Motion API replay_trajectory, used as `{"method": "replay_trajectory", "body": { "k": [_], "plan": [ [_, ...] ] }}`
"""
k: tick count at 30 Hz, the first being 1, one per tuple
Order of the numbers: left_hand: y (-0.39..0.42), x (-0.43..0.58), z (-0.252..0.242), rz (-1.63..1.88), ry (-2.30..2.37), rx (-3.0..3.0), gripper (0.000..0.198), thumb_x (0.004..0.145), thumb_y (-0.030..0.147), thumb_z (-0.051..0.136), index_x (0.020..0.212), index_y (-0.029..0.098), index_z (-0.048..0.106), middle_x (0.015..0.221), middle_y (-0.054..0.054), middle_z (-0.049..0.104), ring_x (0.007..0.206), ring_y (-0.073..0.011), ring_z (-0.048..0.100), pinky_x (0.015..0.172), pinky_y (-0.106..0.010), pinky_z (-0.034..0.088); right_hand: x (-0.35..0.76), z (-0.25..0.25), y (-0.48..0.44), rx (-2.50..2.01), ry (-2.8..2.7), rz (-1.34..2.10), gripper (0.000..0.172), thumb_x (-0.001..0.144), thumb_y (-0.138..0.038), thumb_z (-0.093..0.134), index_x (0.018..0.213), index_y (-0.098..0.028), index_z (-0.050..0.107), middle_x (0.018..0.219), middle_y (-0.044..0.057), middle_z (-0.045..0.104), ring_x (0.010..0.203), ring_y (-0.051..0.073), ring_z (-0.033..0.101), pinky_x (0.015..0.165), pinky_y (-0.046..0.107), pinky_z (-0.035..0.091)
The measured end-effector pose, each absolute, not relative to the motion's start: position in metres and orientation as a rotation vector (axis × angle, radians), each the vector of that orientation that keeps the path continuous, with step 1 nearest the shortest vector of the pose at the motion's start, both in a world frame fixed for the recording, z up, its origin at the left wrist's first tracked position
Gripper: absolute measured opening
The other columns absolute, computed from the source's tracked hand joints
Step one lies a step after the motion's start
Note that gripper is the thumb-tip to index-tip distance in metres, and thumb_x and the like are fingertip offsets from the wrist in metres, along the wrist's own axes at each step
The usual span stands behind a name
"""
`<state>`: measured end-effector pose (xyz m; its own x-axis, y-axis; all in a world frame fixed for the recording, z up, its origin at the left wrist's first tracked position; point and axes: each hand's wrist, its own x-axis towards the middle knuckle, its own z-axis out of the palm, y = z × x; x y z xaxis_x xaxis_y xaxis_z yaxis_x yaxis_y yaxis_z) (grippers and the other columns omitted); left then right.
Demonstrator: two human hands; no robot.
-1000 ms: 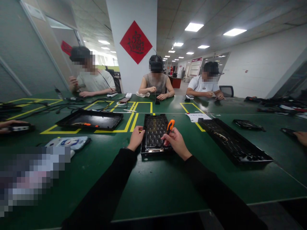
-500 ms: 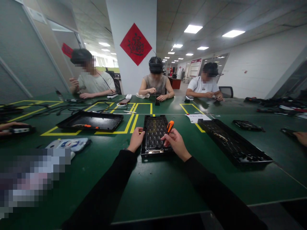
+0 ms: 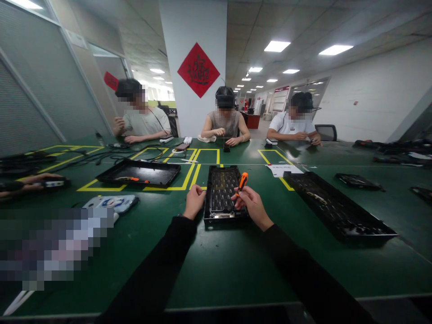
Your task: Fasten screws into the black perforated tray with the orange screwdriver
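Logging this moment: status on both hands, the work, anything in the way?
Left hand at left edge of black case, grip unclear. Right hand holding orange-handled screwdriver over case's near right corner. Case flat on table; no obstruction seen at hands.

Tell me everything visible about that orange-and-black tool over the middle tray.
The tool looks like a screwdriver, its handle orange and black, seemingly plastic. It stands steeply, top leaning right, in the grip of the right hand, over the near right part of the black tray. The hand mostly hides its lower end; whether its tip touches anything is unclear.
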<state>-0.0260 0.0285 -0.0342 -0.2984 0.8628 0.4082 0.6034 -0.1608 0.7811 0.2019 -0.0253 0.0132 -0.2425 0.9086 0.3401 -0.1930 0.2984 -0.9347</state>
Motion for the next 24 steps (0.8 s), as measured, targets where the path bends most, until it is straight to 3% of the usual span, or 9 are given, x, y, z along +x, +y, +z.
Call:
{"method": "replay_trajectory", "body": {
  "k": [6, 18, 24],
  "plan": [
    [0.0292, -0.0275, -0.0369, 1.3, 1.825, 1.88, 0.024, 0.065, 0.016, 0.043, 0.051, 0.019, 0.024, 0.049, 0.005, 0.031, 0.053, -0.0099, 0.033, 0.053, -0.023, 0.022, 0.1986, 0.0102, -0.0234, -0.697, -1.424, 1.193, 0.027, 0.075, -0.038, 0.061, 0.086, -0.02, 0.043, 0.073, -0.001, 0.065, 0.048, 0.008, 0.054, 0.046, 0.021, 0.045],
    [0.0286, -0.0268, -0.038, 1.248, 1.812, 1.896, 0.023, 0.064, 0.019, 0.043, 0.052, 0.019, 0.023, 0.048, 0.005, 0.031, 0.052, -0.0096, 0.032, 0.053, -0.023, 0.02, 0.2027, 0.0122, -0.0246, -0.695, -1.45, 1.209, 0.026, 0.081, -0.037, 0.052, 0.098, -0.017, 0.051, 0.079, 0.004, 0.065, 0.055, 0.01, 0.057, 0.049, 0.024, 0.048],
    [0.0299, -0.0276, -0.0401, 1.248, 1.814, 1.908, 0.024, 0.066, 0.019, 0.043, 0.053, 0.018, 0.023, 0.049, 0.005, 0.031, 0.053, -0.0091, 0.033, 0.053, -0.023, 0.019, 0.2001, 0.0105, -0.0231, -0.685, -1.441, 1.173, 0.025, 0.077, -0.034, 0.06, 0.091, -0.019, 0.045, 0.079, 0.0, 0.064, 0.051, 0.008, 0.056, 0.047, 0.021, 0.047]
  ]
}}
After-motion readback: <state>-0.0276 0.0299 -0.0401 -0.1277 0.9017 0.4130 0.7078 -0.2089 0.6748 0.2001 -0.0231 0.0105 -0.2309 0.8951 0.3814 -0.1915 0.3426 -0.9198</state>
